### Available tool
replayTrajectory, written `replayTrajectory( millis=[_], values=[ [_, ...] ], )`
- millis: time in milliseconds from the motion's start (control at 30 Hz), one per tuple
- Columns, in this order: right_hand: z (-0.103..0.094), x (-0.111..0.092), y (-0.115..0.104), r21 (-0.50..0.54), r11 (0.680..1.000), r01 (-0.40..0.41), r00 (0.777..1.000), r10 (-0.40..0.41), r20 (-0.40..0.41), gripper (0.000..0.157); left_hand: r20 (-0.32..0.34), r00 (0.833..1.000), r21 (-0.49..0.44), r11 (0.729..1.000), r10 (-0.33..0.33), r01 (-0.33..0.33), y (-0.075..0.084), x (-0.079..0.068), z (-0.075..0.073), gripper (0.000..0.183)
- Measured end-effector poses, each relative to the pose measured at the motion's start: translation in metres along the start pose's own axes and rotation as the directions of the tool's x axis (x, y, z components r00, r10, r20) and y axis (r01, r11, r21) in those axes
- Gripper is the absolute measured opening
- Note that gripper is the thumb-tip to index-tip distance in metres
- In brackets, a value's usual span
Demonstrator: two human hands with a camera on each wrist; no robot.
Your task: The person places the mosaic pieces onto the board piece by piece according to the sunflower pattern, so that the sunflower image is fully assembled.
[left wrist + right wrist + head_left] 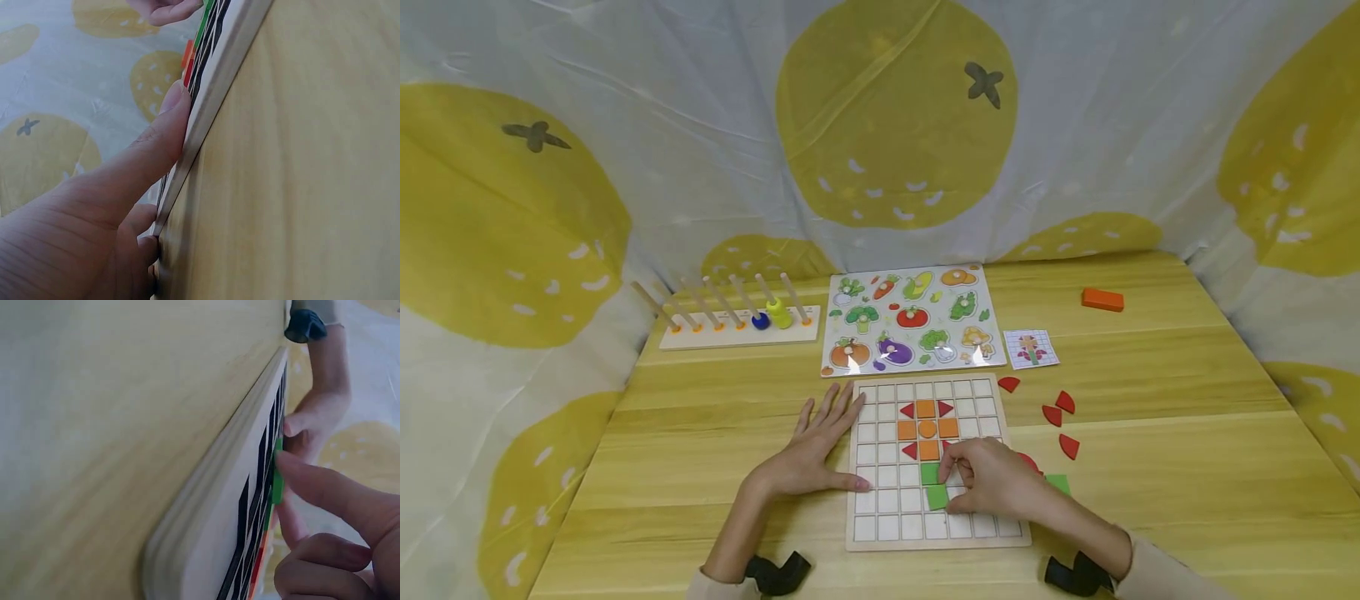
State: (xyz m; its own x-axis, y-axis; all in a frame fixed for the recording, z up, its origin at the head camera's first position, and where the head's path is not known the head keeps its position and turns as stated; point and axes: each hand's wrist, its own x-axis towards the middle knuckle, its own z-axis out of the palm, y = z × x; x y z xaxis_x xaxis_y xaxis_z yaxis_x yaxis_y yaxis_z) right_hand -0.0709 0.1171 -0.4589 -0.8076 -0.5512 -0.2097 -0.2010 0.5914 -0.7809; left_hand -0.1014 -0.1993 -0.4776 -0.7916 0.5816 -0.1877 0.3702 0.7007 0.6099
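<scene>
The wooden grid board [887, 546] lies on the table with orange squares [925, 408], an orange circle [927, 428] and red triangles [909, 451] in its cells. One green square [931, 473] sits below the orange ones. My right hand [1000, 479] pinches a second green square tile [937, 497] between thumb and finger, slightly askew over the cells below. In the right wrist view the thumb [325, 490] touches this green tile [277, 481]. My left hand [808, 458] rests at the board's left edge, fingers spread, thumb on the rim.
Loose red quarter-circles [1069, 447] and a green piece [1057, 483] lie right of the board. A pattern card [1032, 349], an orange block [1102, 300], a vegetable puzzle [880, 296] and a peg stand [737, 335] lie further back, before a hanging cloth [715, 167].
</scene>
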Motion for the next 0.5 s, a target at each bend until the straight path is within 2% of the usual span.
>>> replayTrajectory(
  millis=[300, 500],
  values=[
    [-0.0037, 0.0028, 0.0014, 0.095, 0.995, 0.027, 0.999, -0.031, 0.042, 0.020, 0.000, 1.000, 0.006, 1.000, -0.008, 0.008, -0.0009, 0.0000, -0.0008, 0.123],
    [-0.0021, 0.0049, -0.0006, 0.090, 0.996, 0.021, 0.999, -0.024, 0.038, 0.018, -0.004, 1.000, 0.004, 1.000, -0.006, 0.006, -0.0015, -0.0002, 0.0002, 0.123]
  ],
)
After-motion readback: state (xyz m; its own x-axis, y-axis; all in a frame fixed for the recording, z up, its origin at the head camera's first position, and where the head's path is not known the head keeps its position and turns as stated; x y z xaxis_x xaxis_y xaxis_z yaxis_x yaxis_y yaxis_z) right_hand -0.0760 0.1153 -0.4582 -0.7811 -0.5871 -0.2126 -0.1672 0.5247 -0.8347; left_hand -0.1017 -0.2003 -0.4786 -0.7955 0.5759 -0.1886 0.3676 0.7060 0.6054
